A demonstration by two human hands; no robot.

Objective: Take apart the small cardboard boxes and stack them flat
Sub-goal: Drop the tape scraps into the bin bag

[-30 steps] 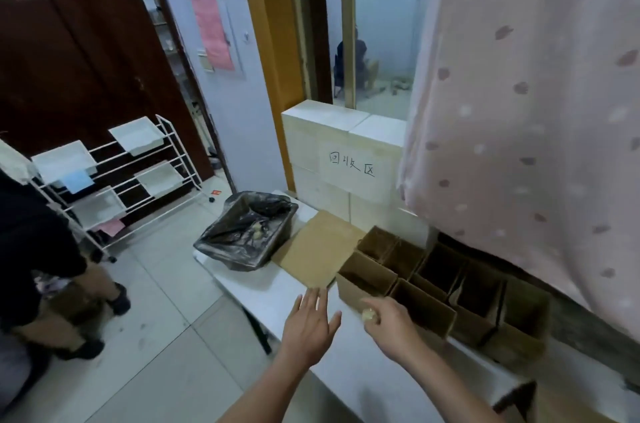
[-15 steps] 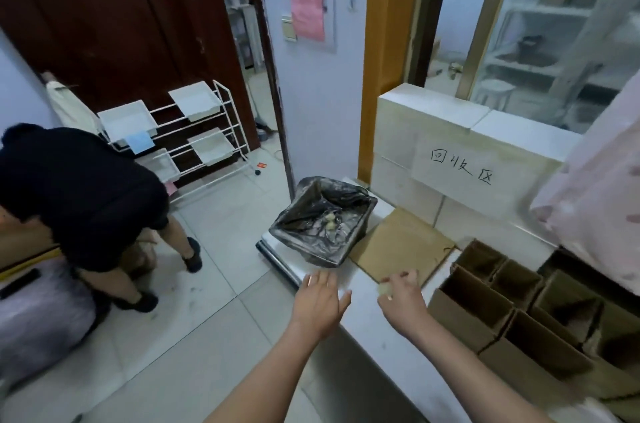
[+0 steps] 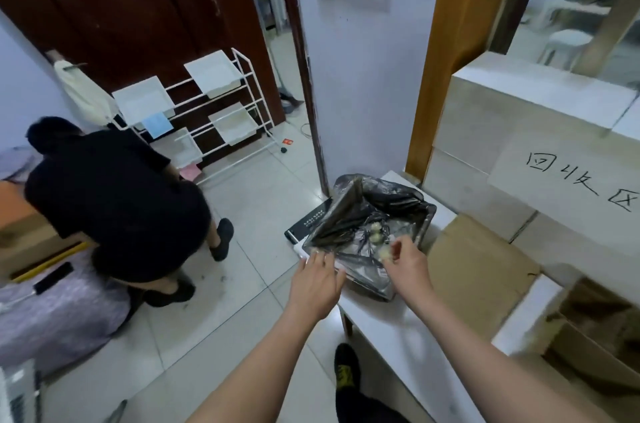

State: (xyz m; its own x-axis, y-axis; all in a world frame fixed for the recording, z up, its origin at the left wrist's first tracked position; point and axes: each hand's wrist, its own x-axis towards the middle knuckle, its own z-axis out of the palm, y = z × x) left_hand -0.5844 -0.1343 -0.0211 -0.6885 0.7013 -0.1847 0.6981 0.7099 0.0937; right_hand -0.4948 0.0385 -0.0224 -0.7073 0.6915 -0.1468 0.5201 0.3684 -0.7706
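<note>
Bench (image 3: pixel 398 329): bin (image 3: pixel 372 235) at its far left end. Flat cardboard sheet (image 3: pixel 481 270) on bench, just right of bin. Open boxes (image 3: pixel 595 346) on bench, right of the sheet. Stacked blocks (image 3: pixel 519 145) behind bin and sheet. Left hand (image 3: pixel 317 284) at bin's near left rim; right hand (image 3: pixel 405 266) over bin's near edge. Wire rack (image 3: pixel 207 111) on floor, well left of and behind bin. Crouching person (image 3: pixel 114 204) left of bin, before the rack.

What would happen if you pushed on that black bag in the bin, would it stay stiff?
Probably not. The black bag looks thin, crinkled and shiny, so it would likely cave in and rustle. One side stands up in a loose peak, which suggests it is very light and floppy. Its sheen hints it may feel slippery. The bin under it likely keeps the shape.
</note>
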